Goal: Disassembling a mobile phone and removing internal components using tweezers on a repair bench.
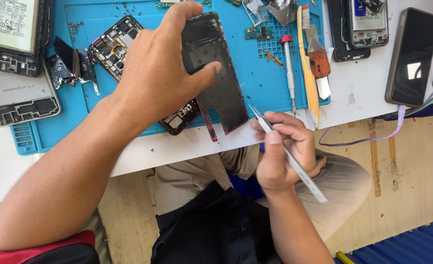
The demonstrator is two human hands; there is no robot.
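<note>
Blue mat point(270, 78): the left hand point(158, 73) grips a dark phone panel point(216, 73); the right hand point(282, 154) pinches tweezers point(287, 154), whose tips could scratch it.

Dark, thin phone panel with a magenta edge point(216, 73): smooth, semi-gloss, plastic in appearance. Slim silver metal tweezers point(290, 159): brushed, dull sheen. Blue rubbery work mat point(265, 83): matt, moulded grid, speckled with fine debris. White desk point(363, 93): smooth laminate, scuffed and stained. Black slab phone with glass face point(412, 56): highly glossy, reflecting light. Yellow plastic-handled brush point(308, 73): smooth. Beige trousers point(343, 181): woven cloth, matt.
</note>
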